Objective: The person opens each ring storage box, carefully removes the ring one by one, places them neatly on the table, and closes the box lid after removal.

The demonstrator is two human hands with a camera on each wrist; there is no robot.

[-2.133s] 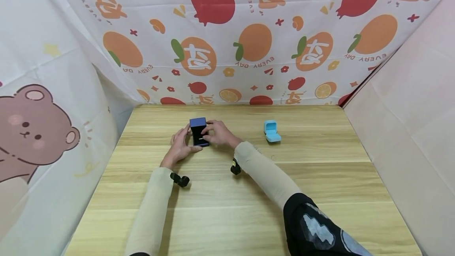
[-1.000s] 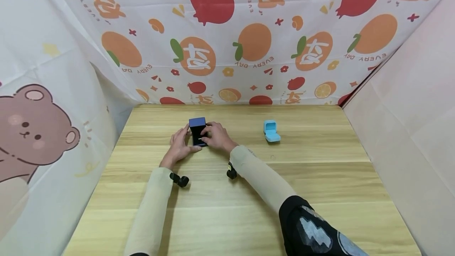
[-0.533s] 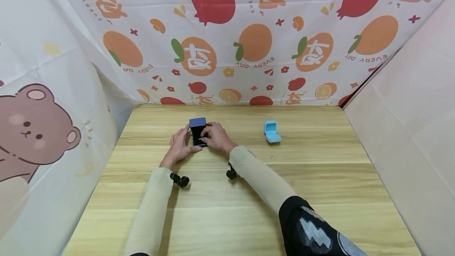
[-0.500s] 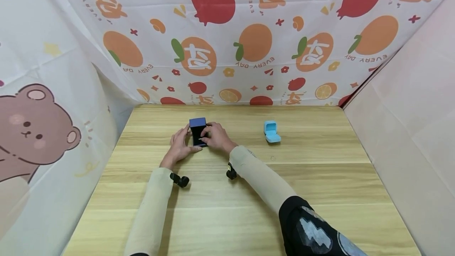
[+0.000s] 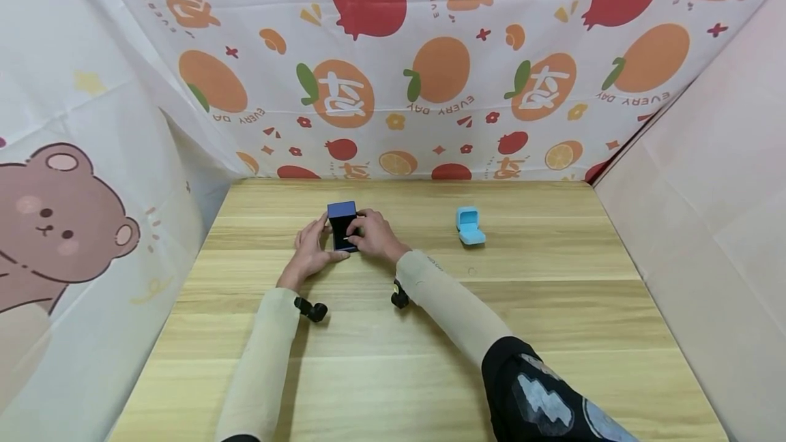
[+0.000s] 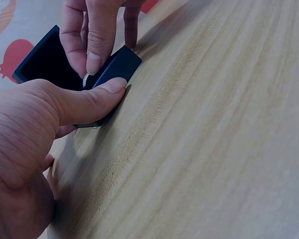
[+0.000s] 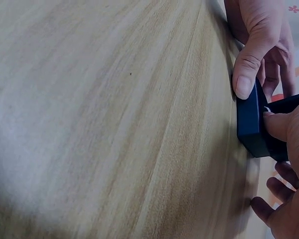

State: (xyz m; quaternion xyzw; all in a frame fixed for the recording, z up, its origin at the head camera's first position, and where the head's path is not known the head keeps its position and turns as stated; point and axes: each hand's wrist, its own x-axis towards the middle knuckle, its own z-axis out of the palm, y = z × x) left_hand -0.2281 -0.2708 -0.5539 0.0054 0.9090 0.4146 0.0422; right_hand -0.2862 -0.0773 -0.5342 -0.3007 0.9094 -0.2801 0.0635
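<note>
A dark blue ring box (image 5: 341, 211) stands with its lid up toward the back left of the table. My left hand (image 5: 310, 255) holds it from the left; in the left wrist view the thumb (image 6: 97, 102) lies along the front of the base. From the other side, my right hand (image 5: 377, 234) reaches into the box. Its thumb and index finger pinch a ring with a sparkling, pale band (image 6: 85, 79) at the cushion. The ring's lower part is hidden. In the right wrist view, the other right-hand fingers spread beside the box (image 7: 249, 122).
To the right stands a light blue ring box (image 5: 470, 227), its lid up. A faint small circle (image 5: 471, 271) shows on the wooden table (image 5: 393, 360) in front of it. A fruit-print cloth (image 5: 393, 87) hangs behind the table's far edge.
Over the first second my right hand and forearm shift slightly left and lower, the fingers closing on the ring. Since then the hands have barely moved. Both boxes stay in place.
</note>
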